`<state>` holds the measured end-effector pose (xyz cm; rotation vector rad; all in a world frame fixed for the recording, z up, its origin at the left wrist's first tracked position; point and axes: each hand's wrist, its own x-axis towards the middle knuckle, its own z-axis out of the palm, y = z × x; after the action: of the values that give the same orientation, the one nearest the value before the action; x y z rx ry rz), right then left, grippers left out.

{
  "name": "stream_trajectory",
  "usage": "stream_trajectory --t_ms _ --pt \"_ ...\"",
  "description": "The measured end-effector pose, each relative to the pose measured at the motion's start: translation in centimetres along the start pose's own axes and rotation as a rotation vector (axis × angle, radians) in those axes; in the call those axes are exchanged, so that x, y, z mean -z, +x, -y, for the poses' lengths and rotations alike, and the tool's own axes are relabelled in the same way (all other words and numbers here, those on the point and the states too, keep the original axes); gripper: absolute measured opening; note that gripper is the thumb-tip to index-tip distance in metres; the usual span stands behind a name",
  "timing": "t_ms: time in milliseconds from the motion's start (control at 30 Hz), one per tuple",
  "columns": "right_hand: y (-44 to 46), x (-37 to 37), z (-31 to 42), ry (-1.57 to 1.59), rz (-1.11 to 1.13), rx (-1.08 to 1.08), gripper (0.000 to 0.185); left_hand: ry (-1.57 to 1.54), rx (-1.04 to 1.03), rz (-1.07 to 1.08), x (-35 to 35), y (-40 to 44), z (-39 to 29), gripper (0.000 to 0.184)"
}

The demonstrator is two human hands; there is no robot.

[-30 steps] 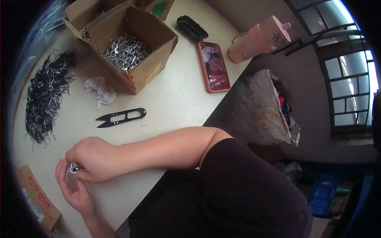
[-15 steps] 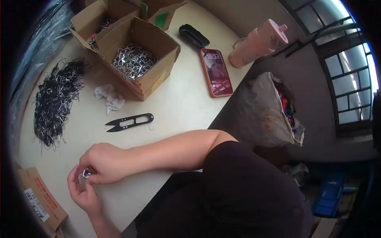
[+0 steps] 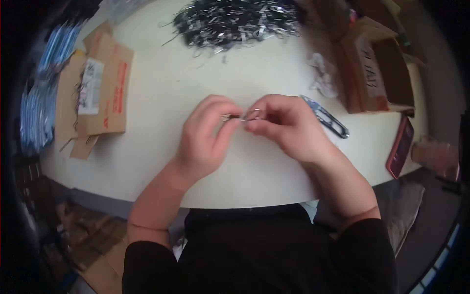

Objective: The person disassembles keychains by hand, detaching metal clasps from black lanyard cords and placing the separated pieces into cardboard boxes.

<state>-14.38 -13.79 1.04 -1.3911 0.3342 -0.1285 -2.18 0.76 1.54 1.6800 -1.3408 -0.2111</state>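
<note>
My left hand [image 3: 206, 130] and my right hand [image 3: 289, 126] meet fingertip to fingertip above the white table. Between the right thumb and forefinger is a small silver metal clip [image 3: 254, 114] with a loop. The left thumb and fingers pinch a thin dark piece, perhaps cord [image 3: 233, 116], that meets the clip; blur hides how they join. Thread snips [image 3: 325, 117] lie just right of my right hand. Beyond both hands is a heap of black cords with metal clips [image 3: 237, 23].
A cardboard box [image 3: 115, 88] with a white label stands left, beside stacked blue plastic packets [image 3: 41, 93]. On the right are another cardboard box [image 3: 360, 73], crumpled tissue [image 3: 322, 76], a phone [image 3: 401, 147] and a pink tumbler [image 3: 438, 157]. The table edge [image 3: 254, 205] runs close to my body.
My view has swung left, from the right side of the table to straight ahead. Both hands now show fully, and the small metal clip is still at the fingertips.
</note>
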Motion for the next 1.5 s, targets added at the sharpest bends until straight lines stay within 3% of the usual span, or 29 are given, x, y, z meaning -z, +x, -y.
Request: stream_trajectory --t_ms 167,467,867,1500 --pt "-0.1 0.3 0.7 -0.015 0.007 -0.023 0.005 0.003 0.051 -0.035 -0.5 -0.1 -0.6 0.019" --pt "-0.4 -0.2 0.7 -0.044 -0.055 0.031 0.006 0.058 0.03 0.087 0.0 0.0 -0.1 0.013" --pt "-0.4 -0.2 0.9 0.007 -0.045 -0.011 0.01 0.325 -0.153 0.025 -0.1 0.0 0.0 0.017" --pt "-0.5 -0.3 1.1 0.037 -0.062 -0.077 0.011 0.443 -0.16 -0.038 -0.6 -0.1 -0.5 0.013"
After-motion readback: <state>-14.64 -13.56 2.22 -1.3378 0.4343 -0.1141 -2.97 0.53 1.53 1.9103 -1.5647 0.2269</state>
